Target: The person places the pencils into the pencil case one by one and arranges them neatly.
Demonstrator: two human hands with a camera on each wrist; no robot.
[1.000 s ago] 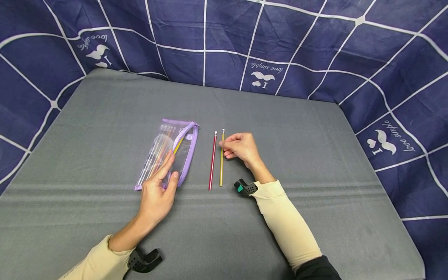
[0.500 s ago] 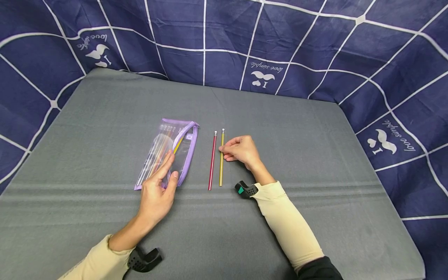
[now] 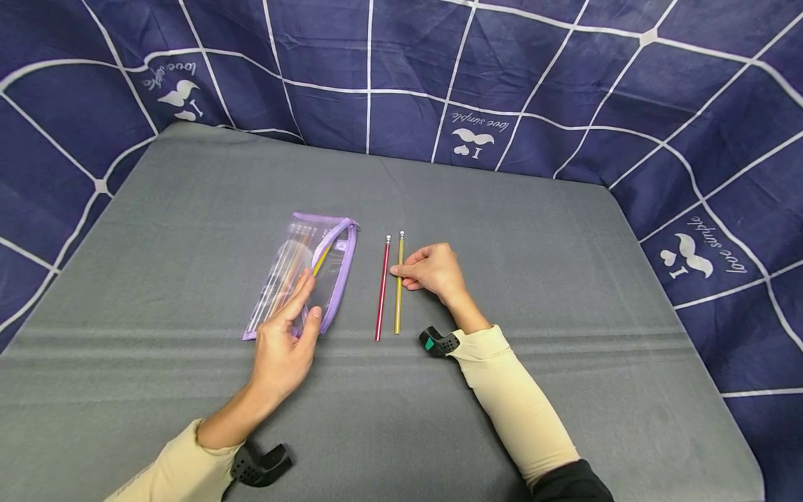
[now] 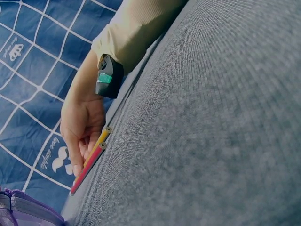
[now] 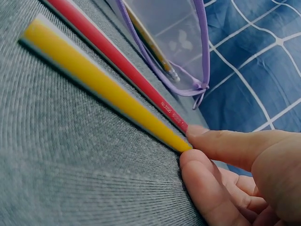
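The grey table cover (image 3: 502,251) is matt, finely woven cloth. The clear plastic pouch with purple fabric edging (image 3: 301,279) shines. The red pencil (image 3: 382,289) and yellow pencil (image 3: 398,286) look smoothly lacquered.

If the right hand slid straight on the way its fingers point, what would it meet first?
The right hand already touches the yellow pencil; going on leftward it would likely meet the red pencil next, before the pouch.

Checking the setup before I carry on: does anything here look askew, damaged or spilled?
Nothing stands out. The red pencil and yellow pencil lie neatly side by side; the right hand touches the yellow one. The left hand rests on the pouch, which lies flat with more pencils inside.
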